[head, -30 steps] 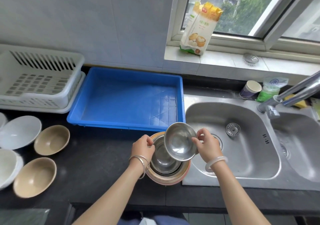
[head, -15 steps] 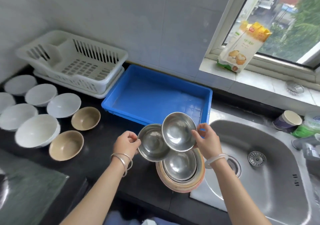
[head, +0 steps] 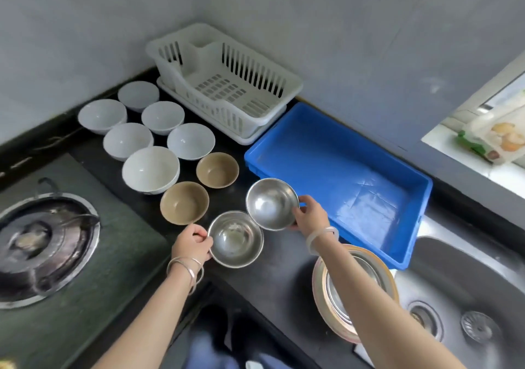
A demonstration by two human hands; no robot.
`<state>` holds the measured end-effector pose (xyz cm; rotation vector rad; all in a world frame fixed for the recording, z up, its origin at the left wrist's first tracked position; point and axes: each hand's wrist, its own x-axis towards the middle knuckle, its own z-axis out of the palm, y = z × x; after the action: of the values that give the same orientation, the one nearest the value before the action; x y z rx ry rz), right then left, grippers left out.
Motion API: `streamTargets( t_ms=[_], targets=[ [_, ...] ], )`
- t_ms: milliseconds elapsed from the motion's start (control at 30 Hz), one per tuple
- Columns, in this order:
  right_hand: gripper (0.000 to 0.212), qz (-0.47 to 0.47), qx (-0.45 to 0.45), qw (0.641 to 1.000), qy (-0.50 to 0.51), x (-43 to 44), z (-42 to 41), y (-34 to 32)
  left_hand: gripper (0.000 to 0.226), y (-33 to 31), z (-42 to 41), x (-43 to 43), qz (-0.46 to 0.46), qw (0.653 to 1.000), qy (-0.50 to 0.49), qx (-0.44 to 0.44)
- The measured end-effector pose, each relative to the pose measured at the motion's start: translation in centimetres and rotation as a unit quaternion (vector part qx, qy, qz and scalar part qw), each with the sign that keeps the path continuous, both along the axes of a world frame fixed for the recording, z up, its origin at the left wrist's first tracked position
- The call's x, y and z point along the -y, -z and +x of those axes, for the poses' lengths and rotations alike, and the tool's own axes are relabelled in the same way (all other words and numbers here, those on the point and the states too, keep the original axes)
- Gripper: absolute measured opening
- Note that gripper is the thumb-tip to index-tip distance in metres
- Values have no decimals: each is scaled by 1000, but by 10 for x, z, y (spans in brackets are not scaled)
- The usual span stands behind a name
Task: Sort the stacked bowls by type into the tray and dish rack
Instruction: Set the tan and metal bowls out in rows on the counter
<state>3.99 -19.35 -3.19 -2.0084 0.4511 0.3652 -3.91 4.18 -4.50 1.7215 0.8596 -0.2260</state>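
My left hand (head: 192, 246) grips the rim of a steel bowl (head: 235, 239) low over the black counter (head: 272, 277). My right hand (head: 309, 217) grips a second steel bowl (head: 272, 203), tilted, just left of the blue tray (head: 338, 175). The remaining stack (head: 335, 309), steel bowls inside a tan-rimmed bowl, sits at the counter edge under my right forearm. Two tan bowls (head: 184, 203) (head: 217, 169) and several white bowls (head: 150, 169) stand on the counter to the left. The white dish rack (head: 227, 81) stands at the back with nothing in it.
A gas stove with a dark burner (head: 42, 243) lies at the far left. The steel sink (head: 466, 297) is at the right, its drain strainer (head: 480, 330) visible. A food packet (head: 497, 138) leans on the window sill. The tray holds nothing.
Both hands have carried their steel bowls left, away from the stack, toward the tan bowls. The view has swung left, bringing the stove and all white bowls into sight.
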Motion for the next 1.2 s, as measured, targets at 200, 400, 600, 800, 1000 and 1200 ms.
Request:
streamTargets(
  t_ms=[200,400,600,800,1000,1200],
  targets=[
    [10,-1,-49,999,10,-38,22,19,11,15,-4,-21,-9,999,-4,-30],
    [13,6,-83,996,29,-56,26,29,15,22,-4,-30,-12,999,-23,-39],
    [18,35,-100,993,57,-60,26,40,14,24,-3,-32,-10,999,-34,-31],
    [26,78,-102,988,86,-63,28,45,13,21,-3,-35,-2,998,-55,-28],
    [19,86,-101,986,98,-64,26,43,17,20,-2,-39,9,998,-54,-26],
    [27,85,-108,986,95,-63,26,44,15,22,-1,-39,7,998,-50,-24]
  ],
)
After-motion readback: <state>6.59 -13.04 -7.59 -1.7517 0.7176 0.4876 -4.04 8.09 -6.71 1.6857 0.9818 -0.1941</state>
